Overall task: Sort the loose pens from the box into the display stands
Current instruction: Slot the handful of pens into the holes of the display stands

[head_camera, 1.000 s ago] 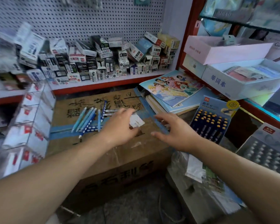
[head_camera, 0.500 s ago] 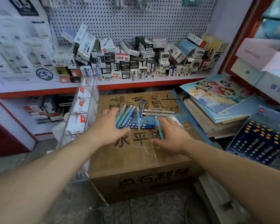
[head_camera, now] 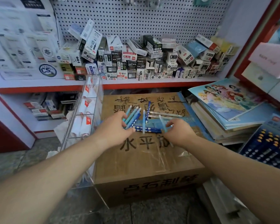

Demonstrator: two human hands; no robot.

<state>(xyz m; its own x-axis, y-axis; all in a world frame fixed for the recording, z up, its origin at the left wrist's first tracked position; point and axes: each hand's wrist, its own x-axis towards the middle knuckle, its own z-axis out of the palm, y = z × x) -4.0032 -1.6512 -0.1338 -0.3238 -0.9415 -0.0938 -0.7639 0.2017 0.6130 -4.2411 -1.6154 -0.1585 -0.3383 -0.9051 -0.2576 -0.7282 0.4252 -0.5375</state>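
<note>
Curling round a fanned bunch of blue pens, left hand fingers and thumb hold them. Right hand pinches one pale blue pen. Other pens lie loose between the hands on the cardboard box. A clear display stand stands just left of it.

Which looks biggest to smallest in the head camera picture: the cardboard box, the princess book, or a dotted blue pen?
1. cardboard box, though it is also nearest the camera
2. princess book
3. dotted blue pen, clearly the smallest
</note>
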